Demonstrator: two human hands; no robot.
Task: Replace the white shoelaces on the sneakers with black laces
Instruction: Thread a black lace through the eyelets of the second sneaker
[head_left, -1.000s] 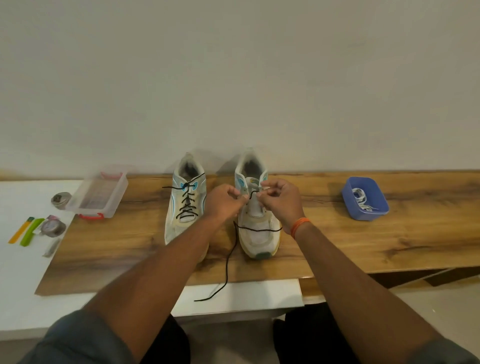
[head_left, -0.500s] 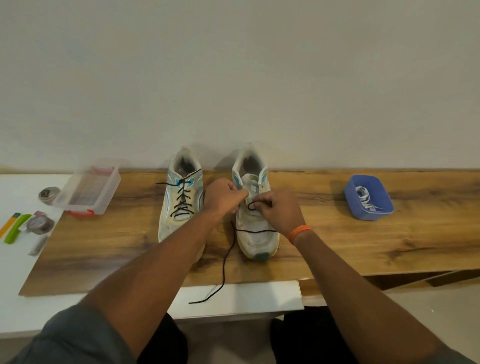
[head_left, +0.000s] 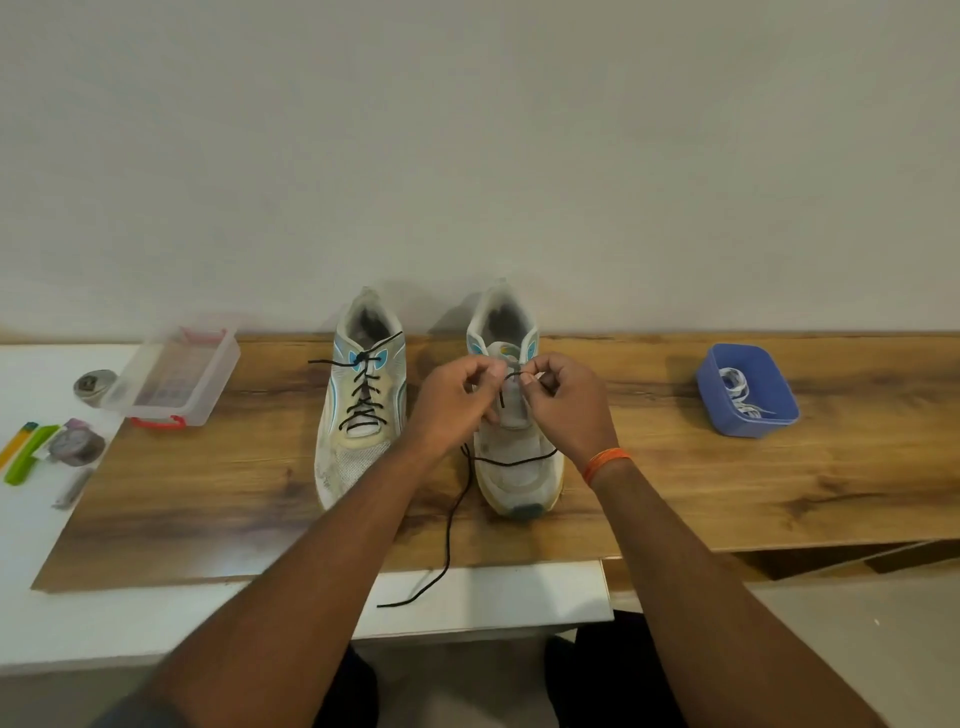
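Two worn white sneakers stand side by side on a wooden board (head_left: 727, 483), toes toward me. The left sneaker (head_left: 358, 410) is fully threaded with a black lace. Over the right sneaker (head_left: 519, 467) both hands work at the tongue. My right hand (head_left: 566, 410) pinches a short end of the black lace (head_left: 452, 525) near an upper eyelet. My left hand (head_left: 452, 405) has its fingers curled at the sneaker's left side, seemingly on the lace. One strand crosses the toe box; the long free end trails off the board's front edge.
A blue tub (head_left: 748, 392) holding the white laces sits at the right on the board. A clear plastic box (head_left: 176, 376) with red clips stands at the left. Tape rolls (head_left: 78, 447), a green and yellow tool (head_left: 26, 452) lie on the white table.
Both hands stayed over the right sneaker's tongue; the right hand dipped lower and came back up to the upper eyelets with the lace end. The head camera shifted slightly.
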